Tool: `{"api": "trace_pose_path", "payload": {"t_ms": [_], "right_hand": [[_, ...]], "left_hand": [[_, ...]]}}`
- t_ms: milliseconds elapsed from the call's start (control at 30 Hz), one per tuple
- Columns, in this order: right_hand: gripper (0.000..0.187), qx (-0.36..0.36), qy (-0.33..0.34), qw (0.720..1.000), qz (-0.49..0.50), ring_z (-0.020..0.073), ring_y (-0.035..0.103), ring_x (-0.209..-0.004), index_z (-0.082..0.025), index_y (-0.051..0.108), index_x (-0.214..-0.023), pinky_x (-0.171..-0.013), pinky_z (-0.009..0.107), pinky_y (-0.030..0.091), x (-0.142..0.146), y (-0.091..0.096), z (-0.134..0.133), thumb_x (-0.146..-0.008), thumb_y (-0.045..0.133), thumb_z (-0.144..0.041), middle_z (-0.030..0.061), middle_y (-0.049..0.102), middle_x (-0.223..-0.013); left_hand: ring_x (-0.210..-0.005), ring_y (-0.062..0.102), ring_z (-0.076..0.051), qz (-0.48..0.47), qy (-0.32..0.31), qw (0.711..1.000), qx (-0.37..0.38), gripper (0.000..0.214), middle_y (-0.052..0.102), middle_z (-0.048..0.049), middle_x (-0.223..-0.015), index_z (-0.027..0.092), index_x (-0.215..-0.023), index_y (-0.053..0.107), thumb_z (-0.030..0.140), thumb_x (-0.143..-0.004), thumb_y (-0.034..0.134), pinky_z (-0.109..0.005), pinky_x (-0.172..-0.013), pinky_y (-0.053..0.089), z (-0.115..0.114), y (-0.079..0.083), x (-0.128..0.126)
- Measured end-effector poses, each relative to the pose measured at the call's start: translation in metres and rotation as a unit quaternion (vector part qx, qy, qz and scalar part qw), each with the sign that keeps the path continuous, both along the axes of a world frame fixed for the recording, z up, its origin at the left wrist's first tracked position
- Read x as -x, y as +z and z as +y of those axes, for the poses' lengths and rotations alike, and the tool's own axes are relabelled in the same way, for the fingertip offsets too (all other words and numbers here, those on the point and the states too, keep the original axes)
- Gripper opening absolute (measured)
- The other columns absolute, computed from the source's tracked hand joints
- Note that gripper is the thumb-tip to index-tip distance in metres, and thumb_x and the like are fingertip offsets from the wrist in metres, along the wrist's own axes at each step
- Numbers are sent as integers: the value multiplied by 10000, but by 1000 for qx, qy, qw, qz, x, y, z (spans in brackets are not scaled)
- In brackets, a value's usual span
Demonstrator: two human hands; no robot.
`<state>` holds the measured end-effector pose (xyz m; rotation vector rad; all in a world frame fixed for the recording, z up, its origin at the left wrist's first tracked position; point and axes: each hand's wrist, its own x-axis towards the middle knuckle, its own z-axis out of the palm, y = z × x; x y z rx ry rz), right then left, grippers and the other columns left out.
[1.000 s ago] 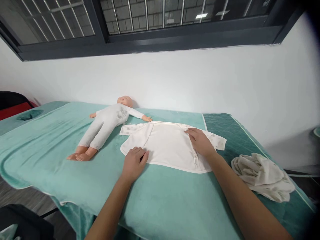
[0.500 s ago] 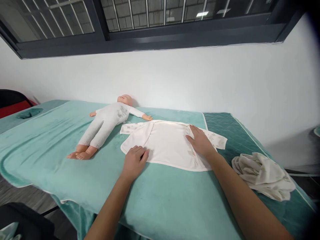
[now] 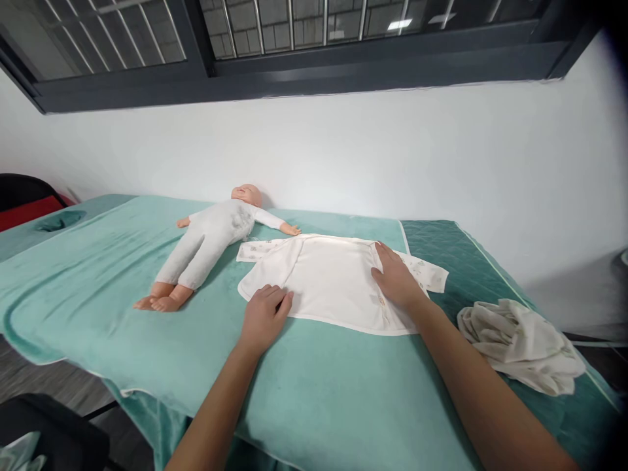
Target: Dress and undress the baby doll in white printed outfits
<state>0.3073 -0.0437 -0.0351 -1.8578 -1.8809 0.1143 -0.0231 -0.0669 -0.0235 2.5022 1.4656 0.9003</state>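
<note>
A white baby shirt (image 3: 333, 281) with printed sleeves lies spread out on the green bed cover (image 3: 338, 386). My left hand (image 3: 267, 317) is at its lower left edge, fingers curled down on the cloth and thumb alongside; the fingertips are hidden. Flat on the right side of the shirt rests my right hand (image 3: 396, 275), its fingers stretched toward the top edge. To the left, a baby doll (image 3: 213, 232) in a white body lies on its back, one of its hands close to the shirt's top edge.
A crumpled white cloth (image 3: 523, 347) lies at the right, beside my right forearm. Behind the bed rises a white wall (image 3: 343, 157) under a dark window frame (image 3: 314, 75). A black chair (image 3: 53, 432) stands at the lower left, off the bed.
The view has shifted very slightly. Both hands, the shirt and the doll keep the same places relative to each other.
</note>
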Motion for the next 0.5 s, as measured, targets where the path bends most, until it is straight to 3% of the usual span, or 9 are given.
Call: {"api": "trace_pose_path", "payload": {"t_ms": [167,300,500], "right_hand": [[617,-5,7,1000,-1,315,279,-1469,-121,347,-1502,-1180,521,298,-1,-1,-1,-937,404,-362,166,293,-1599],[558,-35,16,999,-8,318,281,-1465,-151,426,-1456,-1174,523,302,5,9,-9,-955,409,-396,147,292,-1602],[504,-84,107,991,18,257,329,-1450,-200,486,-1413,-1192,463,296,47,28,-24,-983,382,-442,104,380,-1566]], "left_hand": [[-656,417,-154,-27,-3,1000,3,405,426,14,-606,201,-614,325,317,-993,408,-311,-657,328,-1,0,2],[-658,420,-152,-39,2,999,-2,400,426,15,-600,199,-618,336,313,-992,417,-310,-651,322,-2,-1,2],[-633,400,-145,-55,15,996,-65,384,380,20,-584,200,-622,326,268,-982,441,-307,-616,292,-2,-3,3]]}}
